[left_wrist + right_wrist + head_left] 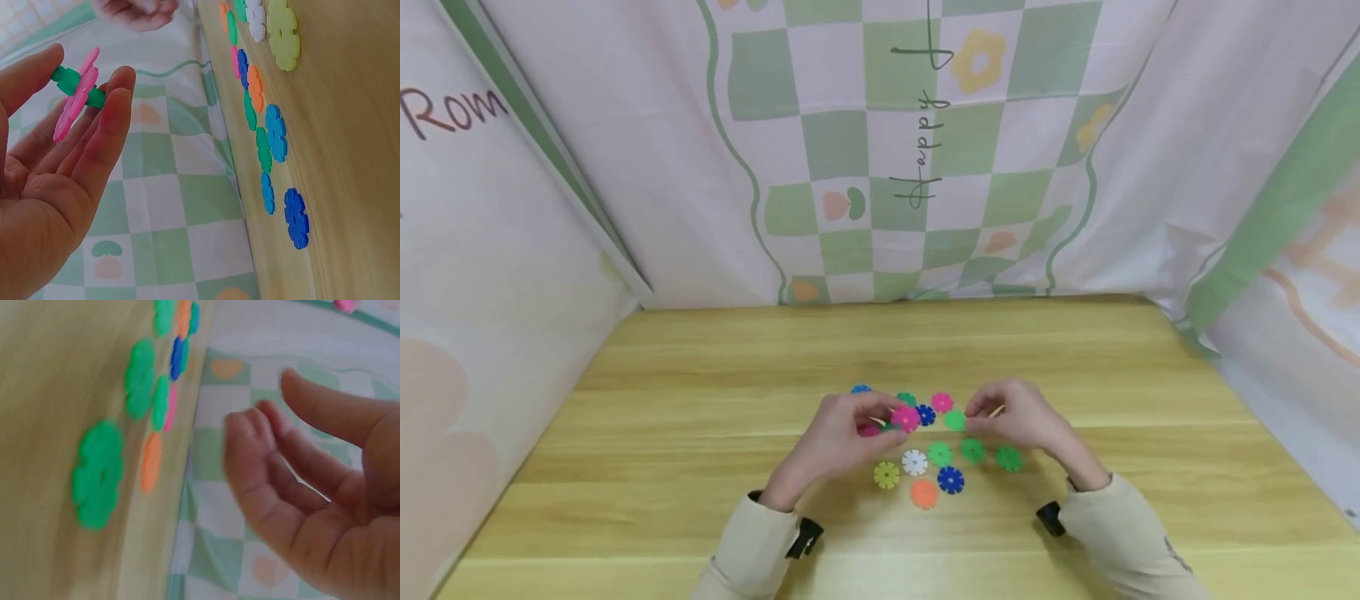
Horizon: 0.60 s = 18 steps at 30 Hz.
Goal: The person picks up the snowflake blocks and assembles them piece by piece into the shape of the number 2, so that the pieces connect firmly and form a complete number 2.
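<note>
The work in hand looks like slotting discs together, with a first join seemingly made. The left hand pinches a small joined piece between thumb and fingertips, raised above the wood-grain worktop: a bright pink, flower-shaped plastic disc set crosswise on a dark green notched plastic disc. More pink shows behind it, perhaps a second pink disc, though the overlap makes this hard to tell.

The right hand is empty, fingers bent and thumb standing apart from them, moderately wide. From above, its fingertips appear just beside a light green plastic disc, but the right wrist view shows nothing between them.

Loose discs lie flat around and below the hands. Nearest are an orange disc, a dark blue notched disc and a yellow notched disc; farther right lies a green notched disc.

The next move probably calls for the right hand to pinch another disc by its edge and line its notch up with a free slot, while the left hand steadies the joined piece
</note>
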Available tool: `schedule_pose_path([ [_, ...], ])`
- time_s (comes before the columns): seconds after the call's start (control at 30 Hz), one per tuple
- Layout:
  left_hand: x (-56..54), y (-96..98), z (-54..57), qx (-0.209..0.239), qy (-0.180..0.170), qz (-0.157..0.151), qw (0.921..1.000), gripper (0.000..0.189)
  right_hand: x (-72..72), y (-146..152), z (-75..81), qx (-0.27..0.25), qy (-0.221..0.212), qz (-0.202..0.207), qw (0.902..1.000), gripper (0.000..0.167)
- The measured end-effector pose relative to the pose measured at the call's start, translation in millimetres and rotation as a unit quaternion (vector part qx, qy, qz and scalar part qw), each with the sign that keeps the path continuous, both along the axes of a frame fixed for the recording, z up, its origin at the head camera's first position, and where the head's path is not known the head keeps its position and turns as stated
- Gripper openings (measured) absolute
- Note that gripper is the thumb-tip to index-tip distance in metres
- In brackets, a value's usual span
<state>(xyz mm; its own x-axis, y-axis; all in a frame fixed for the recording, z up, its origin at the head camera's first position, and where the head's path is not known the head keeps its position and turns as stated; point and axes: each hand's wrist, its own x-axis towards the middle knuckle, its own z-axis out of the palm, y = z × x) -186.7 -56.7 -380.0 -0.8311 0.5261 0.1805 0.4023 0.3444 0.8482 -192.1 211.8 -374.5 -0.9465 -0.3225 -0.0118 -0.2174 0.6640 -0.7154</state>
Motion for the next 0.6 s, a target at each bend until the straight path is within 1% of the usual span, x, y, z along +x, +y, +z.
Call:
schedule_pose_path([
  [0.13, 0.1, -0.5, -0.8, 0.006, 0.001, -0.001, 1.0, 0.028, -1.9, 6, -5.1, 0.022, -0.06, -0.007, 0.9979, 0.011],
  [0.2, 0.1, -0.9, -1.7, 0.005, 0.004, -0.001, 1.0, 0.029, -3.0, 10, -7.6, 0.033, -0.081, -0.009, 0.9961, 0.012],
  [0.47, -0.3, -1.7, -2.4, 0.0, 0.004, 0.003, 1.0, 0.032, -5.5, 22, -10.0, 0.099, -0.125, -0.013, 0.9871, 0.022],
  [0.53, -0.5, -1.7, -2.2, -0.001, 0.003, 0.004, 1.0, 0.032, -5.2, 23, -11.1, 0.111, -0.133, -0.013, 0.9848, 0.026],
  [0.6, -0.9, -1.3, -2.8, -0.003, -0.001, 0.007, 1.0, 0.032, -4.2, 23, -12.5, 0.122, -0.13, -0.01, 0.9838, 0.03],
])
